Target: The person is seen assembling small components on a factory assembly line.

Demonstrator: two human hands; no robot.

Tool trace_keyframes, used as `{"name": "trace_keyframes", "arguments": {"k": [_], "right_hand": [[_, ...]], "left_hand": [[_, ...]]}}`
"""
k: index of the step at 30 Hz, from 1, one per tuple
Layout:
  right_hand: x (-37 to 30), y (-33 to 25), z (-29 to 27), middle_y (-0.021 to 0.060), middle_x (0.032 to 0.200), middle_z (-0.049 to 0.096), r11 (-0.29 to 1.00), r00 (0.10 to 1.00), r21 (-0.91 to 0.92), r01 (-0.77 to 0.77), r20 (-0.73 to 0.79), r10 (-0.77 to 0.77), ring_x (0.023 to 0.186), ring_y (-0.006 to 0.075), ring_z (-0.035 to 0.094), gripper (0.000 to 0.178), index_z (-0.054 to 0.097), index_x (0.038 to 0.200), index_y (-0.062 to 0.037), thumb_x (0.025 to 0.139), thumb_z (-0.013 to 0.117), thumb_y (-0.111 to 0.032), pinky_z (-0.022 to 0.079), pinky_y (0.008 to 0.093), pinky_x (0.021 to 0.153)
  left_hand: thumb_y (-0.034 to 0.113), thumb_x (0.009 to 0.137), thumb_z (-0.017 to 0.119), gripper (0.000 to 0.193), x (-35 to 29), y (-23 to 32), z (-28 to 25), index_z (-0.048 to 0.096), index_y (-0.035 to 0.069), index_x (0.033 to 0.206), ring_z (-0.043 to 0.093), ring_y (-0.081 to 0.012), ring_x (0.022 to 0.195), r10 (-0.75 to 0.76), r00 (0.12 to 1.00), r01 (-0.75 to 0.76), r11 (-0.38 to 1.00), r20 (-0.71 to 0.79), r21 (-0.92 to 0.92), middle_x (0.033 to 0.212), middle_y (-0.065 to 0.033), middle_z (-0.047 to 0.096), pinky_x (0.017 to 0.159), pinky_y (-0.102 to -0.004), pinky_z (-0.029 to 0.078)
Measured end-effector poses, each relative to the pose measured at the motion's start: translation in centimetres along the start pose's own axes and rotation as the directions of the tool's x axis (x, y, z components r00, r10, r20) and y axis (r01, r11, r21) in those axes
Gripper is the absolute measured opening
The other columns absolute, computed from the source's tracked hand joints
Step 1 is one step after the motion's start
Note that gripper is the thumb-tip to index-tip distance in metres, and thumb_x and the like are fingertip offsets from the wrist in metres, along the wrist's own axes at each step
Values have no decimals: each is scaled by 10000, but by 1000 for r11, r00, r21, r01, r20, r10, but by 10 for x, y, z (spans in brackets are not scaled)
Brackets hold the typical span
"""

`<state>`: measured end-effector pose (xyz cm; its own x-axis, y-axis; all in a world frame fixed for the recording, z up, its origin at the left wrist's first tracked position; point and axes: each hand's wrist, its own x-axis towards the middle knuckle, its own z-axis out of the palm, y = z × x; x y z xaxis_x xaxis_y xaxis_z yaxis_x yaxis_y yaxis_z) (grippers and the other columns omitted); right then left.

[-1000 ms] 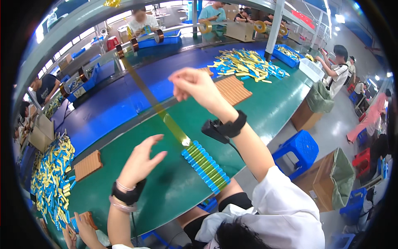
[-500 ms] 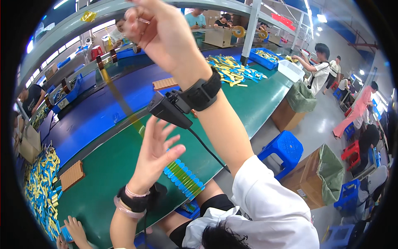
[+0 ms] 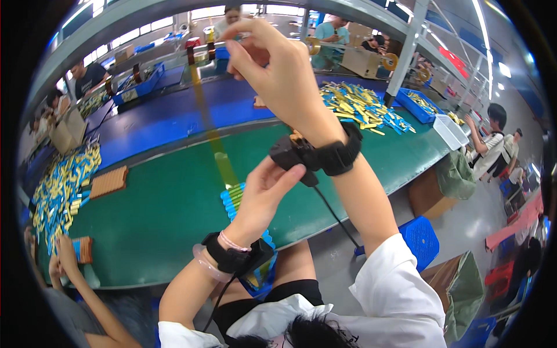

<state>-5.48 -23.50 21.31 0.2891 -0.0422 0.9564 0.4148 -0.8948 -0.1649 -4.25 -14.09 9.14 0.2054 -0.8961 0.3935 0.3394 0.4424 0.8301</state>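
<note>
Drawing its fingers in from the wide spread of half a second earlier, the left grip (image 3: pixel 261 198) had bent to a loose, partly closed curl, its thumb now overlapping in view the black device (image 3: pixel 286 152) strapped at the right wrist; whether it had hold of anything, I could not tell. The right grip (image 3: pixel 278 66) stayed raised, half curled with a gap between thumb and forefinger, its contents likewise impossible to tell. The row of blue strips (image 3: pixel 231 200), more fully in sight before, lay on the near part of the green tabletop (image 3: pixel 168 232), now largely hidden behind the left grip and forearm (image 3: pixel 188 284). As before, an amber tape (image 3: pixel 223 165) ran from the row toward the far left.
</note>
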Motion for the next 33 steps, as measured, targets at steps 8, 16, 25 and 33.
{"name": "trace_keyframes", "arguments": {"k": [8,16,25,33], "right_hand": [[-103,-47,-65,56,720,609,971,940,-224,-81,307,149,581,175,591,162,585,833,-36,695,602,47,434,247,489],[-173,-40,-90,84,753,611,650,595,-53,-758,351,723,679,126,601,147,573,893,10,747,580,21,467,227,634],[-161,53,12,75,797,586,565,292,-292,-772,626,723,702,128,563,360,560,950,46,786,606,-272,455,214,645],[-149,69,40,7,701,578,156,-58,-184,-971,805,591,620,69,521,233,624,784,-17,794,607,-249,447,201,590]], "left_hand": [[94,858,494,278,-91,16,-30,445,-17,1108,533,-150,965,-186,979,204,925,-86,320,992,-96,571,831,-267,413],[64,856,473,204,-168,20,-53,515,-26,1035,572,-162,903,-302,912,396,829,-279,396,941,-112,603,775,-271,453],[12,842,453,213,-177,26,-57,501,-46,1042,560,-177,910,-350,854,469,838,-386,280,947,-134,591,793,-281,437],[55,838,495,221,-203,2,-76,510,-26,1044,576,-196,902,-510,832,553,722,-220,416,977,-121,601,775,-285,445]]}}
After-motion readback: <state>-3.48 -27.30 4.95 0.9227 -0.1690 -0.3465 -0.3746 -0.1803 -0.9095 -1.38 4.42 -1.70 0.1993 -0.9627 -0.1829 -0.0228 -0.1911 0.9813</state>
